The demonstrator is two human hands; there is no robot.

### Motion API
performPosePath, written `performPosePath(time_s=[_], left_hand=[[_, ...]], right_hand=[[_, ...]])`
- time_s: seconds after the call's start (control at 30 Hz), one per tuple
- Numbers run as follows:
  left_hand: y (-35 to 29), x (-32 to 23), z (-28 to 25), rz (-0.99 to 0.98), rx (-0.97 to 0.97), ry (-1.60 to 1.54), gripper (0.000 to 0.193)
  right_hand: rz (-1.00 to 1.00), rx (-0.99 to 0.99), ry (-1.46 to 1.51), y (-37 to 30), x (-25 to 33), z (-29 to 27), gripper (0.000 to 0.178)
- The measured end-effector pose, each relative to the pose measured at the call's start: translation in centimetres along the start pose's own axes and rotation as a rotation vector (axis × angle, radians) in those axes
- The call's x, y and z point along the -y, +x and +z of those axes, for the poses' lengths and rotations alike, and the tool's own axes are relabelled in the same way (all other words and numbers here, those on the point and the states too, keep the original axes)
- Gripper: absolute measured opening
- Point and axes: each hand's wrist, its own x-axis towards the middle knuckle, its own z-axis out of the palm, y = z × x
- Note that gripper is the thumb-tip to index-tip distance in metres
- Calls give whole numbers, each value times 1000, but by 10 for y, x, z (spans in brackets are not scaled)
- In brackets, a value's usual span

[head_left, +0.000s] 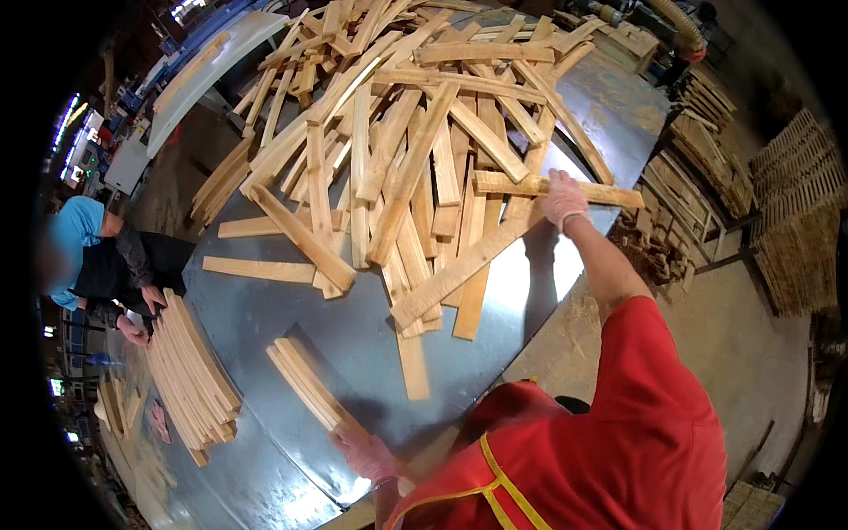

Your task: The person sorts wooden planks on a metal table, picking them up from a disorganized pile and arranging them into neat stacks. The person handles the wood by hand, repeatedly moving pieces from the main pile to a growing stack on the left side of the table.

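My left hand (364,454), in a thin see-through glove, is closed round the near end of a short stack of wooden slats (303,382) at the front of the metal table (265,331). Stretched out to the far right, my gloved right hand (564,200) grips a single slat (508,184) by its middle, at the edge of a big loose pile of wooden slats (415,150). Another slat (473,272) slants toward me from just below that hand. The fingertips of my right hand are partly hidden behind the slat.
At the left a co-worker (106,252) in a blue shirt has both hands at a neat row of slats (190,371). A pink glove (160,422) lies beside that row. Beyond the table's right edge stand wooden crates (680,212) and stacked wooden racks (799,212) on the floor.
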Motion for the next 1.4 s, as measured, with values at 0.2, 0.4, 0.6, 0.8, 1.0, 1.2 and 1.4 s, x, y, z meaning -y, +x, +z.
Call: performPosePath(time_s=[0.2, 0.4, 0.6, 0.8, 1.0, 1.2, 1.4], left_hand=[[8, 3, 11, 31, -40, 5, 72], [2, 3, 14, -54, -61, 16, 73], [8, 24, 26, -5, -80, 118, 84], [10, 37, -32, -17, -43, -13, 79], [12, 104, -42, -41, 23, 38, 80], [-17, 115, -30, 242, -251, -39, 82], [-63, 62, 3, 720, -157, -198, 76]], right_hand=[[-34, 355, -180, 38, -12, 1, 57], [-247, 650, 122, -42, 56, -51, 53], [-58, 694, 879, -156, 119, -29, 68], [-42, 659, 894, -276, 117, -25, 88], [102, 821, 956, -353, 66, -33, 83], [-100, 768, 923, -332, 98, -54, 79], [-478, 170, 1756, -41, 204, -239, 68]])
